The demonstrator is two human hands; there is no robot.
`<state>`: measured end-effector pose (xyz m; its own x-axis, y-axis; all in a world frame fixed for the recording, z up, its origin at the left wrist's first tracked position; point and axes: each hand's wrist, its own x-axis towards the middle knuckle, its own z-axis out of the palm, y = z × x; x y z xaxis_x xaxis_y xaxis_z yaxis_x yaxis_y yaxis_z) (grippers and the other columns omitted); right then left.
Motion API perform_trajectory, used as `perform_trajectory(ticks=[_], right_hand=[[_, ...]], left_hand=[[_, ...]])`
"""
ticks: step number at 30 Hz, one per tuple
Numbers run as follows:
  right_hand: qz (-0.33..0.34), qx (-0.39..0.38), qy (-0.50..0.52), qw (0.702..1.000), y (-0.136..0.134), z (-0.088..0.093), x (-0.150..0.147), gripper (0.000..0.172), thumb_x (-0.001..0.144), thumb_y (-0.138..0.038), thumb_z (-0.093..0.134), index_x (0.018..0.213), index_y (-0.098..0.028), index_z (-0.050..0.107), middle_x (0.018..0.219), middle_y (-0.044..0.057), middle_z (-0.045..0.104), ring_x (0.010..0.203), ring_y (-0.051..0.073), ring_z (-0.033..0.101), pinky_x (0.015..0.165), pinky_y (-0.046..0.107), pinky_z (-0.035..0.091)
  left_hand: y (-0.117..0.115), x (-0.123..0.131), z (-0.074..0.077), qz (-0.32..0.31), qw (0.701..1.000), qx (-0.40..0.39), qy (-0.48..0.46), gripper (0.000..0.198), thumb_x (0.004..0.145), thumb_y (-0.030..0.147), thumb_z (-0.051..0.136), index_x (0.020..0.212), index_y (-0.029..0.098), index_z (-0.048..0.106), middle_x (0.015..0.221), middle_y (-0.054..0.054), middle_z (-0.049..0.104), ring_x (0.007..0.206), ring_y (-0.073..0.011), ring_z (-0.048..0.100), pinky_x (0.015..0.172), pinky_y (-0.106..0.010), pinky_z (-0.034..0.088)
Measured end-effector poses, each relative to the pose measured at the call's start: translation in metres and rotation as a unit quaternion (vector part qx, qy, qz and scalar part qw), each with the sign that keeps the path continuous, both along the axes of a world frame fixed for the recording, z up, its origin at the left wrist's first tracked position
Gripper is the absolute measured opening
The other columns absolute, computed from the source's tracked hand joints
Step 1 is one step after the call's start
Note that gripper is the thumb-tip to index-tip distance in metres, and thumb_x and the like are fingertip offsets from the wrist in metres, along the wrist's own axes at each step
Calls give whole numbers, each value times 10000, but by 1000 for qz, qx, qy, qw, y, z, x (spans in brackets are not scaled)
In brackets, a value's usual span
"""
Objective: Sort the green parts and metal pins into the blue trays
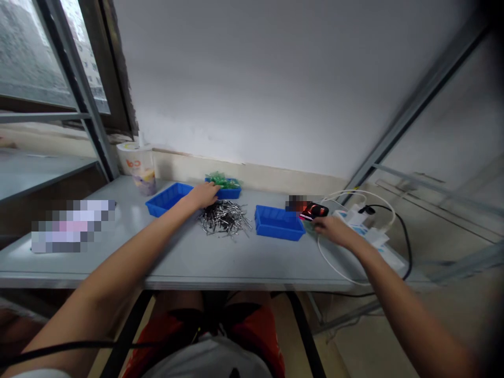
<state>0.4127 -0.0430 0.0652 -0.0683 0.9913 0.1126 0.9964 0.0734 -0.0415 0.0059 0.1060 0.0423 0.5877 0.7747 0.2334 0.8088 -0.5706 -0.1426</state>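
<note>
My left hand [203, 195] reaches forward over the grey table [118, 257], resting between a blue tray [167, 198] and a second blue tray holding green parts [224, 185]; its fingers look loosely curled and I cannot see anything in them. Just in front of it lies a heap of several small metal pins [224, 218]. My right hand [334, 229] is stretched to the right and touches a dark phone with a red lit screen [314, 211], fingers closed round its near end. A third blue tray [277, 222] sits between the pins and the phone.
A paper cup [138, 167] stands at the back left by the wall. White and black cables [366, 210] loop around a white power strip [374, 236] at the right. A metal frame post [409, 110] rises at the right; a window frame is at the left.
</note>
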Motion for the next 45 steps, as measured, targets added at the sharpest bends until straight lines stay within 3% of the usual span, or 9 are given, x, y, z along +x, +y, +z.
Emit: perform_trajectory(ticks=[3,7,11,14,19,23,26,39,45], right_hand=[[-20,110,2,994,17,36,-13,302,793,-187,462,976,-135,696,928,105,709,792,211,645,717,280,454],[41,259,45,964,81,51,-97,328,847,-205,432,1084,-152,652,1034,88,687,911,201,625,805,284,438],[146,176,0,974,149,25,-204,293,869,-186,455,1096,-154,637,1098,104,660,1018,216,583,860,304,423],[219,32,3,975,165,11,-241,312,884,-303,500,1138,-161,612,1148,113,637,1019,209,588,882,304,428],[226,100,65,967,100,11,-185,444,879,-421,488,1265,-203,510,1284,87,546,1175,215,496,1003,333,367],[111,-14,12,994,23,-4,-115,551,799,-456,584,1265,-171,511,1260,117,559,1108,249,553,947,342,413],[49,-32,-57,997,0,-28,-104,371,868,-357,501,1164,-148,580,1132,135,634,1026,259,601,866,334,440],[-18,-4,-66,998,54,-27,-170,324,896,-249,409,1150,-78,515,1043,210,635,978,280,618,808,326,429],[14,6,-51,999,91,-21,-177,309,890,-235,404,1090,-70,571,1074,222,631,1001,261,609,834,307,418]], left_hand=[[-7,-7,4,-10,1000,17,-15,325,869,273,430,1129,133,566,1048,-153,602,938,-262,590,776,-343,450],[-14,-11,4,23,999,29,-25,286,859,256,442,1055,127,605,1010,-165,611,944,-284,583,776,-365,443],[-19,-15,-2,52,998,20,-26,285,848,217,452,1085,144,591,1043,-151,609,958,-250,579,789,-332,439],[-20,-19,-5,50,998,21,-28,274,857,222,438,1071,145,592,1034,-138,609,941,-231,586,780,-315,444],[-19,-19,-5,41,997,38,-50,282,877,199,395,1087,132,570,1065,-145,582,963,-238,573,797,-335,440],[-19,-16,-9,31,996,64,-47,285,875,187,409,1121,134,544,1104,-136,570,1004,-240,552,812,-324,434],[-19,-14,-13,45,996,67,-33,271,862,173,441,1108,131,547,1080,-132,586,1001,-245,560,809,-324,434],[-13,-3,-15,90,992,83,-9,251,875,105,388,1043,132,573,1077,-136,589,967,-233,582,805,-329,438],[-14,-63,13,127,991,-31,-41,437,861,357,439,1261,189,488,1172,-125,598,1006,-239,594,800,-291,458]])
